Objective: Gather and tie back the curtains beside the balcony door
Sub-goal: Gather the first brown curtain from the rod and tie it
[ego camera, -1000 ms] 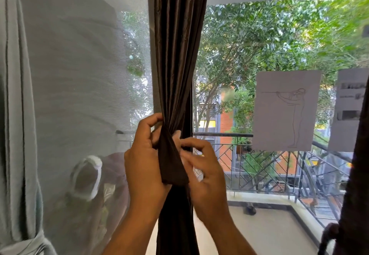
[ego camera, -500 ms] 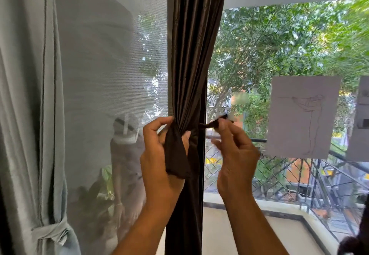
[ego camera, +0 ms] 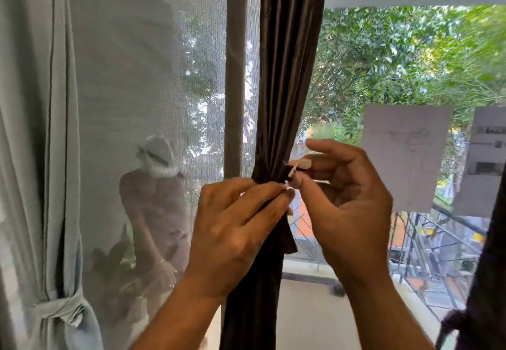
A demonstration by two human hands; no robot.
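A dark brown curtain (ego camera: 287,75) hangs in the middle of the head view, gathered into a narrow waist at hand height. A dark brown tie-back band (ego camera: 286,237) wraps that waist, and its loose end hangs down just below my hands. My left hand (ego camera: 241,229) is in front of the curtain and pinches the band with its fingertips at the curtain's right edge. My right hand (ego camera: 347,201) is to the right and pinches a thin white cord (ego camera: 293,170) at the band's end between thumb and finger. The knot itself is hidden by my fingers.
A grey curtain (ego camera: 49,130) hangs at the left, tied low with its own sash (ego camera: 57,312). The mesh screen (ego camera: 153,75) and door frame (ego camera: 235,75) stand behind. Two papers (ego camera: 405,157) are stuck on the glass. Another dark curtain (ego camera: 490,267) hangs at the right edge.
My left hand has shifted from gripping the curtain's left side to pinching at its right edge. My right hand has come back in close, and a white cord now shows between the fingers.
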